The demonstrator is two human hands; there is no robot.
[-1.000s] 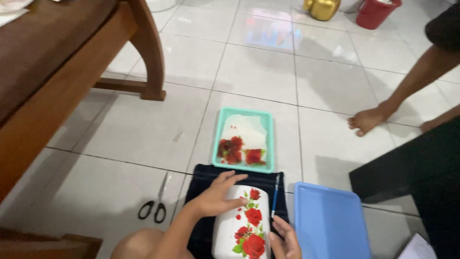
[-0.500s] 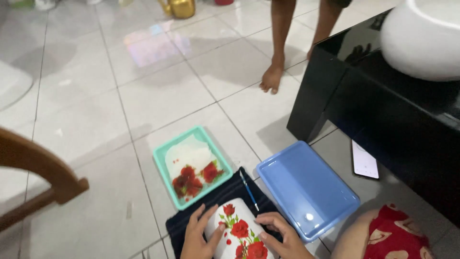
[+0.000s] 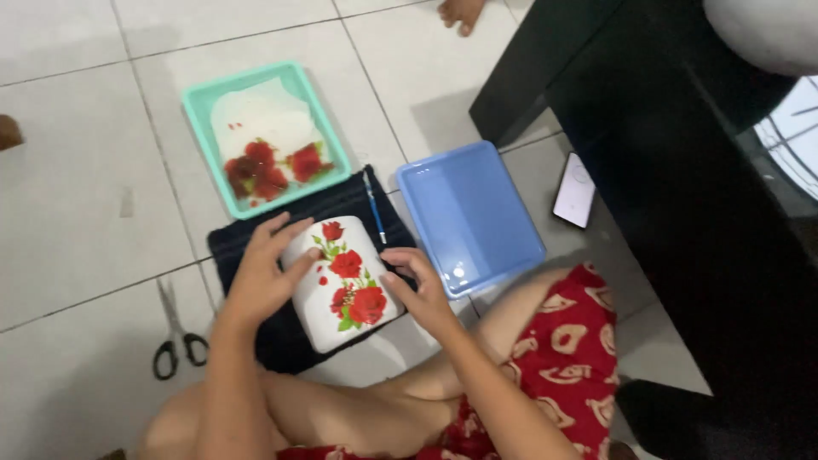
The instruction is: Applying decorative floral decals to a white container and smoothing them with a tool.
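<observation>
A white rounded object with red rose pictures point(image 3: 345, 281) lies on a dark cloth point(image 3: 256, 247) on the tiled floor. My left hand point(image 3: 260, 277) rests flat against its left side, fingers spread. On its right edge, my right hand point(image 3: 417, 285) presses with curled fingers. A thin blue brush point(image 3: 373, 204) lies on the cloth just beyond my right hand.
A teal tray point(image 3: 200, 106) with white paper and red rose cutouts sits beyond the cloth. To the right are a blue tray point(image 3: 469, 217) and a phone point(image 3: 575, 192) beside black furniture point(image 3: 682, 170). Scissors point(image 3: 175, 332) lie at left. Another person's foot point(image 3: 460, 13) shows at top.
The view swung right and downward, bringing the black furniture and phone into sight. My hands have shifted from the top of the rose object to its two sides.
</observation>
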